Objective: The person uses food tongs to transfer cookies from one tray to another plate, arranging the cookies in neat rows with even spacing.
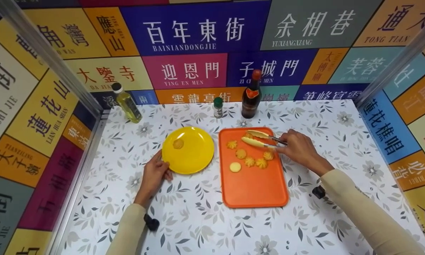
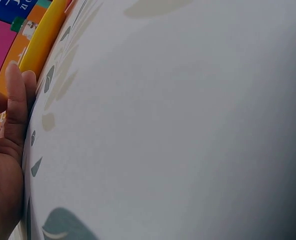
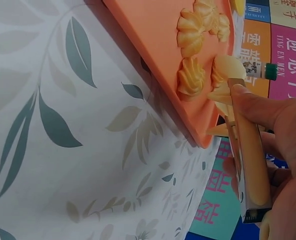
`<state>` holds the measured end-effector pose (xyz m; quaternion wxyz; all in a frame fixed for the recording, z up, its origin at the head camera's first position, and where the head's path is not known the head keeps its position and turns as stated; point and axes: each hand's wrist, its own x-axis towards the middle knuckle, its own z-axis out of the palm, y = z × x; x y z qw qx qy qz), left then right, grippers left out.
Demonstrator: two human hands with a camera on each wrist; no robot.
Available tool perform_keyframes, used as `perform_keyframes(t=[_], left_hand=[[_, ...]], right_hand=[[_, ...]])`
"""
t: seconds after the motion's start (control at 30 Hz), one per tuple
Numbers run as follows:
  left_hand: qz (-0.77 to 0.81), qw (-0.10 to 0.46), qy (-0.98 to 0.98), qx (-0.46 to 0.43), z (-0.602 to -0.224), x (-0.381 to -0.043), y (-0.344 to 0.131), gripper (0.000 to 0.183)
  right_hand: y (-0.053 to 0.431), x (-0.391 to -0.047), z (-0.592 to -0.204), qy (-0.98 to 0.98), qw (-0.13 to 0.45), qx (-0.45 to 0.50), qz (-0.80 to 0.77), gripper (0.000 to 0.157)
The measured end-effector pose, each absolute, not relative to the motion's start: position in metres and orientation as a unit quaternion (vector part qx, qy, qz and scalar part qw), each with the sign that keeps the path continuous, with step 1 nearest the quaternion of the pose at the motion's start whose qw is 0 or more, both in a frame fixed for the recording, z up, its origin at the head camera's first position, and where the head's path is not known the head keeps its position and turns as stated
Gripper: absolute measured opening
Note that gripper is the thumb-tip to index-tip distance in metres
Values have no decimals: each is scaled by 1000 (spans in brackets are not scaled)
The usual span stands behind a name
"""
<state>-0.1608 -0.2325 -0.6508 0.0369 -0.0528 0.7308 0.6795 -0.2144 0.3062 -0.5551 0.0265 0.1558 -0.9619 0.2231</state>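
My left hand point(image 1: 155, 174) holds the lower-left rim of a yellow plate point(image 1: 194, 161), with the thumb at its edge. One round cookie point(image 1: 178, 143) lies on that plate. In my right hand point(image 1: 299, 147) is a pair of tongs point(image 1: 258, 143) with cream-coloured tips, reaching over the far part of an orange tray point(image 1: 253, 191). The tips stand apart around a cookie point(image 1: 248, 136), partly hidden by them; whether they touch it I cannot tell. Several swirled cookies point(image 1: 261, 163) and a smooth pale one point(image 1: 235, 167) lie on the tray. The right wrist view shows the tongs point(image 3: 250, 150) gripped between thumb and fingers.
Behind the tray stand a dark bottle with a red cap point(image 1: 251, 97) and a small green-capped jar point(image 1: 218, 108). An oil bottle point(image 1: 128, 104) is at the back left. A leaf-patterned cloth point(image 1: 198, 226) covers the table, and lettered panels wall it in.
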Motion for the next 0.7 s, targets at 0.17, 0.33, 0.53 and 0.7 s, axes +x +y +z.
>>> perform_keyframes(t=[0.17,0.33,0.53,0.7], left_hand=[[693,39,718,-54,-651,-160,-232,67],[687,39,724,-52,-651,-160,-231,67],[674,44,735,-61,-649,-160,-231,67],[674,44,735,-61,-648,-160,-231,69]], right_hand=[[308,-213,-558,-959,38,163,229,30],[309,-209,-559,-957,55,169,230,29],[309,-205,-555,-953,78,177,233,28],[306,-205,-549,-952,78,173,239,30]])
